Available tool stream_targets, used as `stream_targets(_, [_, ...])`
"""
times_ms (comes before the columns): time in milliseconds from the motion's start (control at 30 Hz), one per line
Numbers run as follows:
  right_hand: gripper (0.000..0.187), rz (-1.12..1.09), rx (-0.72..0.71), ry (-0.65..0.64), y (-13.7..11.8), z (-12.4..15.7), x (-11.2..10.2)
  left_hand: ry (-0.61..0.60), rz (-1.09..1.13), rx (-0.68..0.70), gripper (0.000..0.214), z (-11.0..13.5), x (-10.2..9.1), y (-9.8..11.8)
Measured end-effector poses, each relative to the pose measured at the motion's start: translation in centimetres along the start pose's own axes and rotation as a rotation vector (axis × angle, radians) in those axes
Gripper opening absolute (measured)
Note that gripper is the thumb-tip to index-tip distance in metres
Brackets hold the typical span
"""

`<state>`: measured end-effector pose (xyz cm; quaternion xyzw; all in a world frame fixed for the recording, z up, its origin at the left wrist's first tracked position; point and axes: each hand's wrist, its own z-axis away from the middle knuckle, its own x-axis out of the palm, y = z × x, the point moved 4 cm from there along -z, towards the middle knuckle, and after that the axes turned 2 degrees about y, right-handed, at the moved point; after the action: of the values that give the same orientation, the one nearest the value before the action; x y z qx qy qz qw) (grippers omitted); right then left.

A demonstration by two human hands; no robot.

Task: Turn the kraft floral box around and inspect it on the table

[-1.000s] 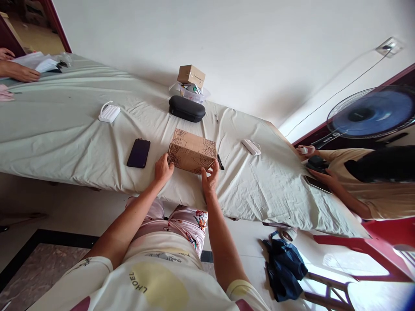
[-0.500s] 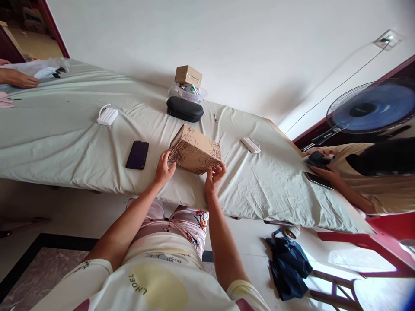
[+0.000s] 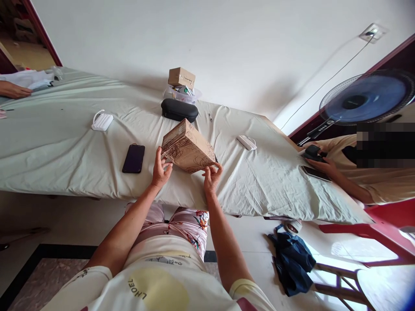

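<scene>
A brown cardboard box (image 3: 189, 149) with dark scribbled line drawings is tilted in front of me, one corner pointing up. My left hand (image 3: 161, 170) is at its left lower edge, the index finger along the side and the other fingers curled near the bottom. At the right lower corner, my right hand (image 3: 212, 176) pinches the box between thumb and fingers. The box's underside is hidden. Left of it a dark phone (image 3: 133, 158) lies flat. Just behind stands a black zip case (image 3: 179, 110).
White power banks lie left (image 3: 102, 121) and right (image 3: 247, 142) on the cloth-covered table (image 3: 65, 160). A small carton (image 3: 181, 78) tops a clear tub by the wall. At right, a person holds a dark object (image 3: 313, 152) near a fan (image 3: 363, 98); another person's hand (image 3: 14, 90) is far left.
The box has turned and tilted more, its near corner swinging round between my hands. The whole view has shifted slightly. My right hand stays at the right corner.
</scene>
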<state>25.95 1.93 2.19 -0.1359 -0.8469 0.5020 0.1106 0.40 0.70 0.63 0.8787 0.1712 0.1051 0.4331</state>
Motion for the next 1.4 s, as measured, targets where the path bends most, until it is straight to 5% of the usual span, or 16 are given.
stream_targets(300, [0.045, -0.014, 0.055, -0.095, -0.2, 0.4, 0.8, -0.053, 0.179, -0.191, 0.104, -0.2, 0.2, -0.1])
stream_targets(400, [0.045, -0.005, 0.093, -0.119, 0.0, 0.4, 1.0, -0.125, 0.175, -0.238, 0.094, -0.2, 0.4, -1.0])
stream_targets(633, [0.021, 0.297, 0.026, -0.254, -0.1, 0.3, 1.6, -0.093, -0.033, -0.139, 0.070, -0.1, 0.3, -1.8])
stream_targets(800, [0.021, 0.601, -0.084, -0.328, -0.3, 0.5, 2.1, -0.120, -0.195, -0.083, 0.062, -0.1, 0.3, -1.7])
stream_targets(1100, [0.013, 0.623, -0.103, -0.341, 0.7, 0.4, 2.2, -0.105, -0.400, -0.069, 0.064, 0.2, 0.5, -3.3])
stream_targets(1400, [0.014, 0.547, -0.073, -0.365, 0.1, 0.5, 2.2, -0.095, -0.390, -0.104, 0.058, 0.3, 0.4, -2.6])
